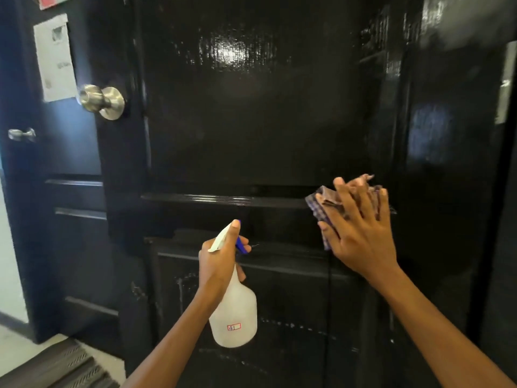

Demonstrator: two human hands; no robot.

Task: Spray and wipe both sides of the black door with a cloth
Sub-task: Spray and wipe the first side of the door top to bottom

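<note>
A glossy black panelled door (251, 130) fills the view, with wet streaks on its lower panel. My left hand (221, 261) grips a white translucent spray bottle (235, 312) with a blue trigger, nozzle pointing at the door's middle rail. My right hand (361, 228) presses a purple checked cloth (319, 205) against the door at the right end of the middle rail, fingers spread over the cloth.
A silver round knob (102, 100) sits on the door's left edge. Behind it at the left stands another dark door (64, 152) with a small knob (21, 134) and a paper notice (56, 57). A ribbed mat (64, 368) lies on the floor at lower left.
</note>
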